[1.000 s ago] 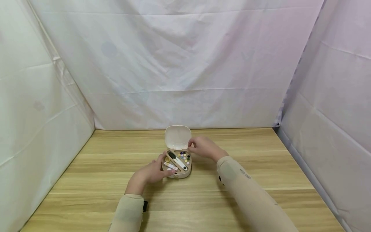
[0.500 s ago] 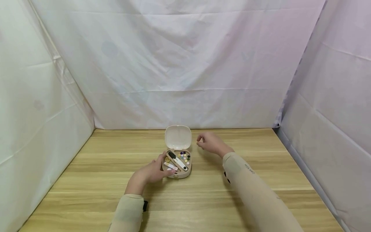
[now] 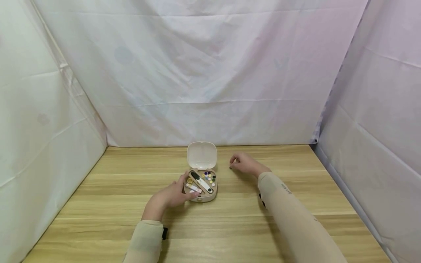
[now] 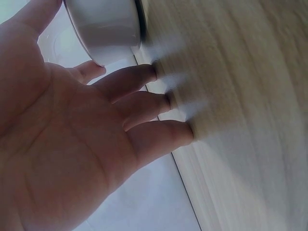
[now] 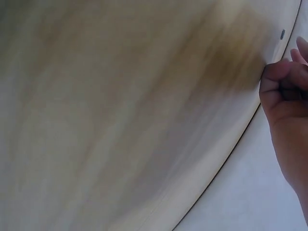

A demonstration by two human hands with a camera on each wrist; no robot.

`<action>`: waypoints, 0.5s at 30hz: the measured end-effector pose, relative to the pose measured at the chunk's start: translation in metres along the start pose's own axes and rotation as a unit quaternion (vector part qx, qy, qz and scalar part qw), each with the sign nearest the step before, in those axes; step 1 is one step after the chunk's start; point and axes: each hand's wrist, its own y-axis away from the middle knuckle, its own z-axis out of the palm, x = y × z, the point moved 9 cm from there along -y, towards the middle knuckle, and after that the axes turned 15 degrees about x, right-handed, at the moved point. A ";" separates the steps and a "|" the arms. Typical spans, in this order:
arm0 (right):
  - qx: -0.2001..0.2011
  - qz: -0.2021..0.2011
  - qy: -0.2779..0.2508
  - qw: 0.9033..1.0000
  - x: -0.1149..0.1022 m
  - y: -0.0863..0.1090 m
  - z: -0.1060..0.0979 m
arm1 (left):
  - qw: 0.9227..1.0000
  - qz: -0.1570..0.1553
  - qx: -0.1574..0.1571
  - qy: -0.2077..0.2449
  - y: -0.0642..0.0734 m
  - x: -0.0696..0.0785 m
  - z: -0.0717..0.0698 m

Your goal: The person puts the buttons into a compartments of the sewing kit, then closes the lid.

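A cream sewing-kit box (image 3: 204, 199) stands on the table with its lid (image 3: 202, 155) raised. My left hand (image 3: 172, 193) rests against its left side, fingers spread and thumb at the front edge; part of the box's side (image 4: 103, 24) shows in the left wrist view. Inside lie a black-and-white tool (image 3: 202, 182), small coloured buttons (image 3: 210, 179), a yellow ring (image 3: 189, 180) and a white strip (image 3: 194, 188). My right hand (image 3: 245, 165) is bent low over the table, right of the lid. A small dark piece (image 5: 283, 34) lies beyond its bent fingers.
A wood-patterned table (image 3: 250, 233) spreads around the box. White cloth (image 3: 210, 91) hangs behind it, with more cloth on both sides. The table's back edge runs close behind the lid and the right hand.
My right hand has left the box's back right corner and moved right, then lowered to the table, where a dark speck now shows by its fingertips. The left hand stays in place.
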 end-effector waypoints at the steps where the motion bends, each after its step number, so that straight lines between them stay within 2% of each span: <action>1: 0.001 0.005 -0.003 1.000 0.002 0.000 0.000 | 1.000 0.001 0.000 0.000 0.000 0.000 0.000; 8: 0.000 0.001 0.029 1.000 -0.002 0.000 0.003 | 1.000 0.005 -0.001 0.005 -0.002 0.001 0.000; 15: -0.012 0.029 0.038 0.999 -0.001 0.003 0.008 | 1.000 0.001 -0.004 0.008 -0.001 0.000 0.001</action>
